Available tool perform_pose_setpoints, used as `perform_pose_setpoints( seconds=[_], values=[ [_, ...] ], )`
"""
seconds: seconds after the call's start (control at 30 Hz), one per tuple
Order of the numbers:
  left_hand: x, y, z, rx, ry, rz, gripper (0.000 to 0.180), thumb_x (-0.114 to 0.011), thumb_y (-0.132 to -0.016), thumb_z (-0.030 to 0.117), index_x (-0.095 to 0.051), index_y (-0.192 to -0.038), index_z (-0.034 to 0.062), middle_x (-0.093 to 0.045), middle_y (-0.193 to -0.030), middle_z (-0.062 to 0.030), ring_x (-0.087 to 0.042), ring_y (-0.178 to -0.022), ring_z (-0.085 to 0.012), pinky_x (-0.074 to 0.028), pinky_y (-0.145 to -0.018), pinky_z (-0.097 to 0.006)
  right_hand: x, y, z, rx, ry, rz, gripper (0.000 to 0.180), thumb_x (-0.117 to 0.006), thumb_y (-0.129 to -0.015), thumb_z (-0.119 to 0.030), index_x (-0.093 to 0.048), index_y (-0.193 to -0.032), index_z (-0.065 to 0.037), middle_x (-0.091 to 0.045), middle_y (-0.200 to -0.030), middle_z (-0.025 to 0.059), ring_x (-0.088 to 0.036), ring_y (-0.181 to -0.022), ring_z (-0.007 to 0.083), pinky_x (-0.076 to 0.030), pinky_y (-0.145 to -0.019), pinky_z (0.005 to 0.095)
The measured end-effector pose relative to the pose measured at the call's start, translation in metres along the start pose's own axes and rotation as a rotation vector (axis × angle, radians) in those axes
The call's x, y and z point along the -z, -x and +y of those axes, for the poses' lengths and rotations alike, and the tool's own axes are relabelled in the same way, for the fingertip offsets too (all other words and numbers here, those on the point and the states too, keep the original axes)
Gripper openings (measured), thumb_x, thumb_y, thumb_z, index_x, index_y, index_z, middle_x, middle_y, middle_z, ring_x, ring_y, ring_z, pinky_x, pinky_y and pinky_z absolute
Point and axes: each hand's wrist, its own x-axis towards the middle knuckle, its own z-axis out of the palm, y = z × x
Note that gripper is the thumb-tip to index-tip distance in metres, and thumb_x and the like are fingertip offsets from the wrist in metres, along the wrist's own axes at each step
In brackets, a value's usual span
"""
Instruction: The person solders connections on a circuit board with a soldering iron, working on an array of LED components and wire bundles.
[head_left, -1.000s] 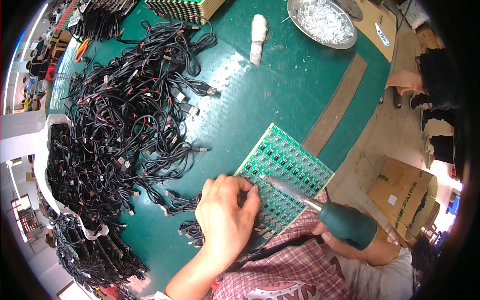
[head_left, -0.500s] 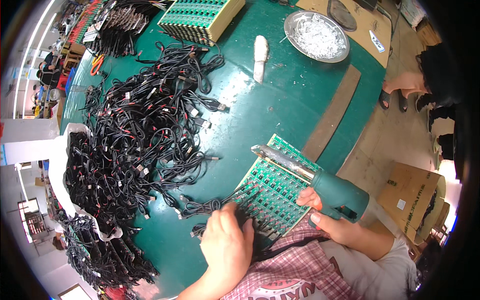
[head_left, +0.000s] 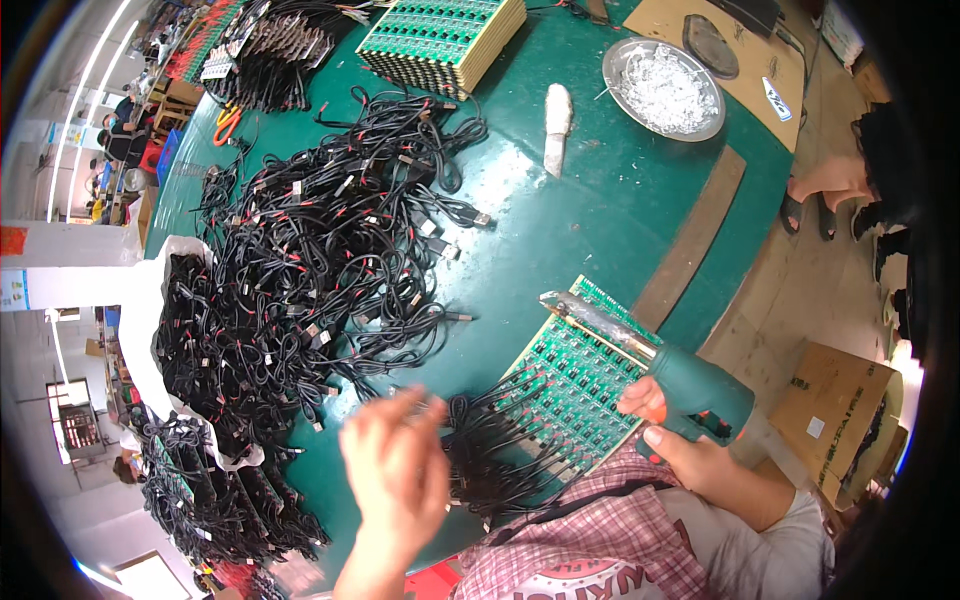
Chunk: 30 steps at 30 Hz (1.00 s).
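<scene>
Near the front edge of the green table [head_left: 600, 210], the right hand [head_left: 680, 440] is wrapped around the grip of a green heat gun [head_left: 690, 385], whose metal nozzle lies over the far side of a green circuit-board panel [head_left: 575, 390]. Further left, the left hand [head_left: 395, 475] is motion-blurred above the black cables [head_left: 300, 270], fingers loosely spread; whether it pinches anything cannot be told.

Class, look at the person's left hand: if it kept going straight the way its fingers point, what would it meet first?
The left hand is blurred, fingers pointing up and slightly right. Straight on, it would probably meet the loose black cables heaped on the green table first, though its height above them is unclear.
</scene>
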Motion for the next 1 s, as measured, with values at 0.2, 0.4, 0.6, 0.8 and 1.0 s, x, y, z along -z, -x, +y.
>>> perform_pose_setpoints(
  seconds=[0.2,0.4,0.6,0.8,1.0],
  values=[
    [-0.023,-0.073,-0.049,0.498,0.280,0.418,0.025,-0.064,-0.103,0.022,-0.064,-0.093,-0.0002,-0.061,-0.068,-0.0101,-0.055,-0.057,-0.0261,-0.047,-0.059,-0.038,0.003,-0.002,0.013,0.125,-0.018,0.010,0.031,-0.061,-0.094,0.005,-0.057,-0.124,-0.002,-0.058,-0.133,0.0180,-0.063,-0.124,0.0279,-0.050,-0.108,0.0464],
    [-0.055,-0.083,-0.030,0.033,0.206,0.025,0.034,-0.077,-0.079,0.004,-0.065,-0.111,0.0027,-0.064,-0.118,-0.0158,-0.057,-0.110,-0.0363,-0.044,-0.098,-0.043,0.000,-0.001,0.013,0.122,-0.019,0.040,0.029,-0.062,-0.094,0.005,-0.057,-0.122,-0.002,-0.058,-0.132,0.0186,-0.063,-0.123,0.0286,-0.050,-0.109,0.0469],
    [-0.045,-0.089,-0.028,-0.060,0.216,0.088,0.024,-0.071,-0.085,0.003,-0.069,-0.109,0.0037,-0.065,-0.116,-0.0130,-0.058,-0.109,-0.0316,-0.044,-0.098,-0.041,0.002,-0.001,0.010,0.116,0.006,0.020,0.031,-0.060,-0.094,0.002,-0.054,-0.124,-0.006,-0.054,-0.133,0.0164,-0.060,-0.123,0.0289,-0.047,-0.111,0.0523],
    [-0.062,-0.135,-0.004,0.262,0.082,0.229,0.026,-0.078,-0.089,0.022,-0.061,-0.095,0.0025,-0.065,-0.086,-0.0133,-0.062,-0.083,-0.0318,-0.050,-0.077,-0.043,-0.001,-0.004,0.012,0.165,-0.106,0.045,0.032,-0.058,-0.098,0.001,-0.054,-0.129,0.003,-0.059,-0.128,0.0147,-0.063,-0.123,0.0278,-0.050,-0.109,0.0459],
    [-0.091,-0.142,0.013,0.291,0.235,0.029,0.040,-0.082,-0.082,0.009,-0.055,-0.110,0.0003,-0.067,-0.085,-0.0118,-0.065,-0.082,-0.0235,-0.052,-0.075,-0.035,-0.002,-0.004,0.012,0.145,-0.097,0.069,0.034,-0.058,-0.098,0.001,-0.054,-0.131,0.003,-0.060,-0.128,0.0138,-0.063,-0.122,0.0273,-0.051,-0.108,0.0449]
  ],
)
